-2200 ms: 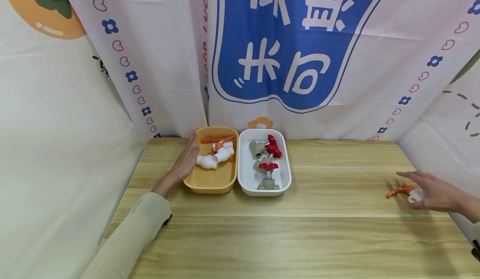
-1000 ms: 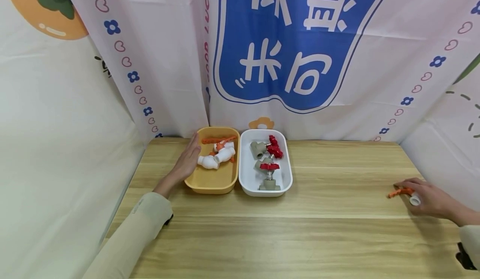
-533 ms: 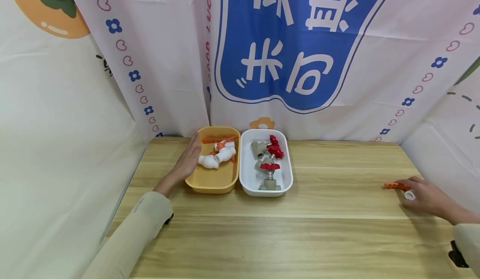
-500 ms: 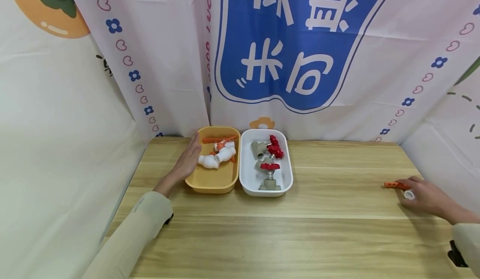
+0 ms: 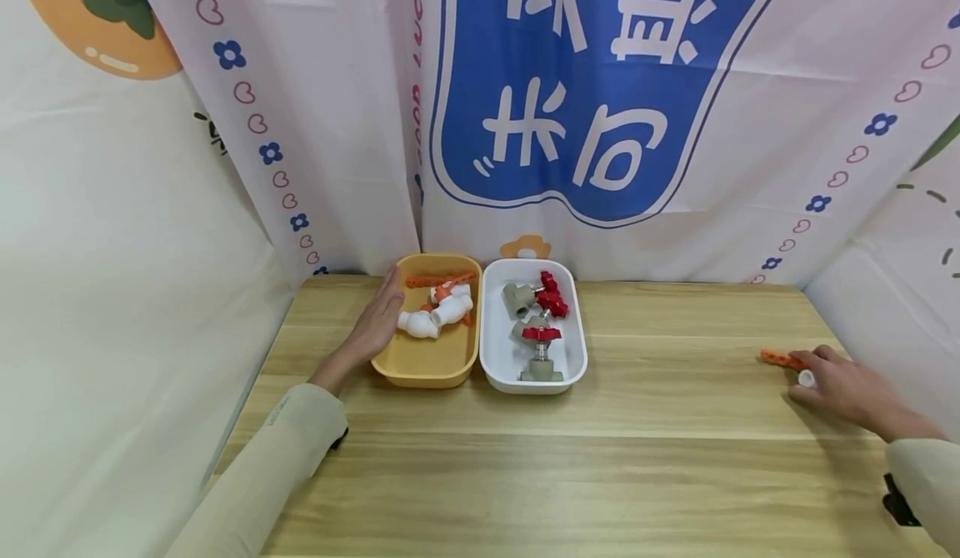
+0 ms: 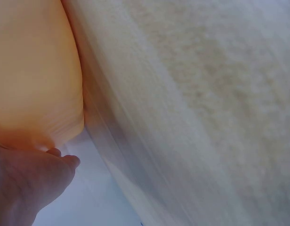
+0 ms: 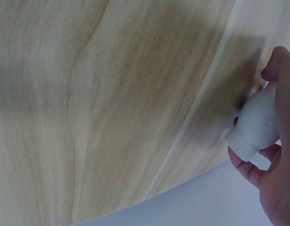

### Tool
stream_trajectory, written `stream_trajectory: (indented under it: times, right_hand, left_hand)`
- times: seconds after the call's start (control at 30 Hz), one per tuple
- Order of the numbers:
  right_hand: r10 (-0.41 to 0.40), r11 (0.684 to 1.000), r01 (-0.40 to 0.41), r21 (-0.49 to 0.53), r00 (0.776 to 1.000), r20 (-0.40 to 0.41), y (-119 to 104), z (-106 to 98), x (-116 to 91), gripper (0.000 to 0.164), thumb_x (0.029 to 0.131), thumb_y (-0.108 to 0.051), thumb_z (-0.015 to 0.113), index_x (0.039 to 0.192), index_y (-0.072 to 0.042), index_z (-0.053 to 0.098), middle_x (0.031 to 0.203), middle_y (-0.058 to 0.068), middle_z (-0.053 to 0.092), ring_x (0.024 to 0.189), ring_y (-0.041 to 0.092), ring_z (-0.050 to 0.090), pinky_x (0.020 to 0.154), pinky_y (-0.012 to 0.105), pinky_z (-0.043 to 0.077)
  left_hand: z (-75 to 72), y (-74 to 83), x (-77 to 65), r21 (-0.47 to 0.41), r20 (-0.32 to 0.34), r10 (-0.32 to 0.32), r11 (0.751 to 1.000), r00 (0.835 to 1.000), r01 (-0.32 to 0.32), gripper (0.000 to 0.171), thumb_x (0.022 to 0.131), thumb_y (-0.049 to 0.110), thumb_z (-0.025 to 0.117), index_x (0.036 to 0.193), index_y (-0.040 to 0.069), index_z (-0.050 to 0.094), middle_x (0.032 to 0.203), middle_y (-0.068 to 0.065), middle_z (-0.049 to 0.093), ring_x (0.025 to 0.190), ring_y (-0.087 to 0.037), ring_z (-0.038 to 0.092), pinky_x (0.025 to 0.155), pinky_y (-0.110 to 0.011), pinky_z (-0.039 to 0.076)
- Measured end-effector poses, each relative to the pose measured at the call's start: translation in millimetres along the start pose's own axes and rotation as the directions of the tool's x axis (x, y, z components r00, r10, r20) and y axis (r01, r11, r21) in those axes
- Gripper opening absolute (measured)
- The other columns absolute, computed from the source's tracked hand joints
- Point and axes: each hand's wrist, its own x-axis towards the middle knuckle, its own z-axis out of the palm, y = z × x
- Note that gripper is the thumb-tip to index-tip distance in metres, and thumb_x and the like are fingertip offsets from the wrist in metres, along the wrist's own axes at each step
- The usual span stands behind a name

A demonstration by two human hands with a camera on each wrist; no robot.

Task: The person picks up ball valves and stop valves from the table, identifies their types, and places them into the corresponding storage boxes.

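My right hand [image 5: 847, 389] grips a white plastic ball valve [image 7: 258, 123] with an orange lever handle [image 5: 780, 359], low over the right part of the table. In the right wrist view, the fingers and thumb curl round its white body. The handle points left, past the fingers. My left hand [image 5: 372, 324] rests with straight fingers along the left wall of a yellow bin [image 5: 429, 362]. Several white valves [image 5: 450, 308] with orange handles lie in that bin. Only part of the hand shows beside the bin in the left wrist view.
A white bin [image 5: 534, 388] stands against the yellow bin's right side and holds several grey valves [image 5: 540, 369] with red wheel handles. Behind the wooden table [image 5: 637, 491] hangs a printed cloth [image 5: 570, 124]. White cloth walls close off both sides.
The right hand came down, closed round the valve and has moved it slightly left and toward the back, with its handle turned a little. The left hand keeps its place at the yellow bin.
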Motion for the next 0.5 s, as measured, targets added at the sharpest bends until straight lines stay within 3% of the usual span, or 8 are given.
stream_trajectory:
  times: [0.5]
  right_hand:
    - [0.039,0.999,-0.039,0.015,0.999,-0.01,-6.9,-4.1,6.4,0.063,0.092,-0.041,0.077,0.131,0.005,0.057,0.113,0.033,0.059,0.073,0.029,0.057,0.051,0.037,0.046]
  left_hand:
    - [-0.1,1.1,0.2,0.006,0.0,-0.006,1.0,1.0,0.006,0.065,0.116,0.043,0.011,0.17,0.009,-0.004,0.179,-0.009,-0.008,0.165,-0.033,-0.004,0.133,-0.053,0.001]
